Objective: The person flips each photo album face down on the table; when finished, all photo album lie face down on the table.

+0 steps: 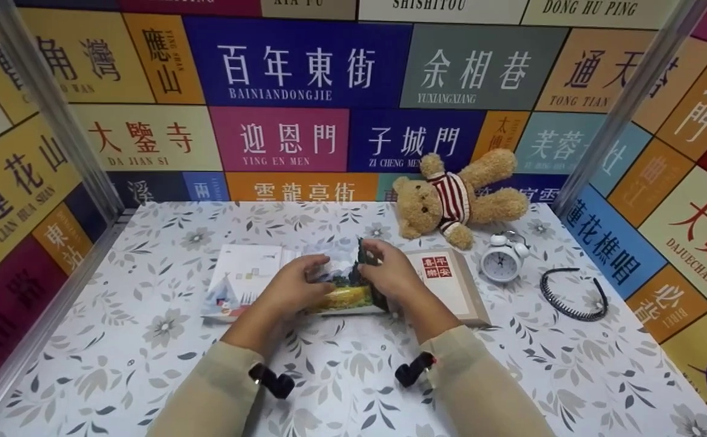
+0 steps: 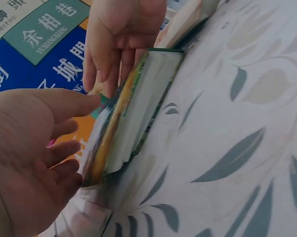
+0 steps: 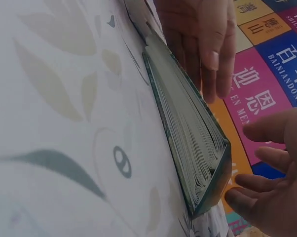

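A thick book (image 1: 347,298) with a landscape cover of yellow field, dark trees and cloudy sky lies between the two hands. Its pages (image 3: 188,123) fan slightly toward the dark green spine in the right wrist view. My left hand (image 1: 301,282) is over the left part of the cover, thumb and fingers spread and loosely bent. At the book's right end is my right hand (image 1: 392,270), its fingertips close to the spine and the fingers loosely curved. Neither hand is wrapped round the book. In the left wrist view, the left hand (image 2: 35,153) is beside the book's left end.
Left of the book lies a flat white booklet (image 1: 247,273) with a tent picture. To the right are a tan-edged box (image 1: 450,288) with red characters, a white alarm clock (image 1: 501,260) and a black headband (image 1: 547,294). A teddy bear (image 1: 453,203) lies at the back.
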### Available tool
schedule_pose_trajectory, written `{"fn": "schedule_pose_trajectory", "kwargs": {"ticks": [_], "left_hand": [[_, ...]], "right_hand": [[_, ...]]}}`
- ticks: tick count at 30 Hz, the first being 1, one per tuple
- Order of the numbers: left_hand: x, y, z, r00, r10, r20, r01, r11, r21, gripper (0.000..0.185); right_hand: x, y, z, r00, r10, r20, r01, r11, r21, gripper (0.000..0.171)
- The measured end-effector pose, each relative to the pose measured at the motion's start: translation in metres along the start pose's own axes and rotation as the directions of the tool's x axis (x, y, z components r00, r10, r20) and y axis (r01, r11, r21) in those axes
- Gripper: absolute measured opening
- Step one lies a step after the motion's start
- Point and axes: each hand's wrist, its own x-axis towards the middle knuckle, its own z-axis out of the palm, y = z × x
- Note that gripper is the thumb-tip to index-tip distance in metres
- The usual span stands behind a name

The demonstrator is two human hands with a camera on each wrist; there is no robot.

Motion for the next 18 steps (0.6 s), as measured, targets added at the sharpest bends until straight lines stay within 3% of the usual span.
{"fn": "schedule_pose_trajectory", "kwargs": {"ticks": [2, 6, 10, 18], "left_hand": [[0.000, 0.000, -0.008, 0.998, -0.018, -0.064, 0.013, 0.997, -0.074, 0.060], [-0.003, 0.002, -0.028, 0.982, -0.026, -0.186, 0.002, 0.992, -0.126, 0.059], [-0.008, 0.003, -0.049, 0.964, -0.080, -0.255, 0.034, 0.984, -0.177, 0.060], [-0.027, -0.015, -0.095, 0.935, -0.156, -0.319, 0.091, 0.973, -0.210, 0.064]], "right_hand": [[-0.004, -0.007, 0.003, 0.998, -0.051, -0.023, 0.051, 0.999, 0.010, 0.048], [-0.013, -0.024, 0.014, 0.988, -0.152, -0.014, 0.152, 0.984, 0.092, 0.043], [-0.020, -0.041, 0.032, 0.976, -0.216, 0.041, 0.204, 0.959, 0.196, 0.042], [-0.016, -0.059, 0.077, 0.975, -0.144, 0.167, 0.089, 0.950, 0.298, 0.046]]}}
